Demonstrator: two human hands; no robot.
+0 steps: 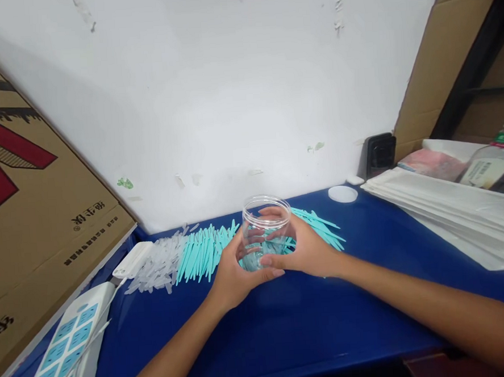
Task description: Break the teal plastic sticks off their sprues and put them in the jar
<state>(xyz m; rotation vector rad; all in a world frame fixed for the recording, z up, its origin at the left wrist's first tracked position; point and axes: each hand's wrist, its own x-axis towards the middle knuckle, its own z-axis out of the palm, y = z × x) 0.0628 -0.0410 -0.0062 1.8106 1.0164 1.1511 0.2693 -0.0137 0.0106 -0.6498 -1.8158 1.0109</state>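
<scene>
A clear plastic jar (266, 217) without a lid is held upright between both hands over the blue table. My left hand (236, 269) wraps its left side, the thumb across the lower front. My right hand (300, 245) grips the right side, with fingers curled behind and the thumb in front. Turquoise flat sticks (202, 253) lie in a row behind and left of the jar, and more turquoise sticks (322, 227) spread out to the right. Left of these is a pile of translucent sticks (158, 265). Through the jar wall, turquoise shows; whether any sticks are inside I cannot tell.
A white round lid (343, 194) lies at the back right of the blue table (286, 334). A power strip (69, 347) with a cable is at the left, near a cardboard box (36, 224). White sheets (450, 210) and a bottle (495, 156) stand right.
</scene>
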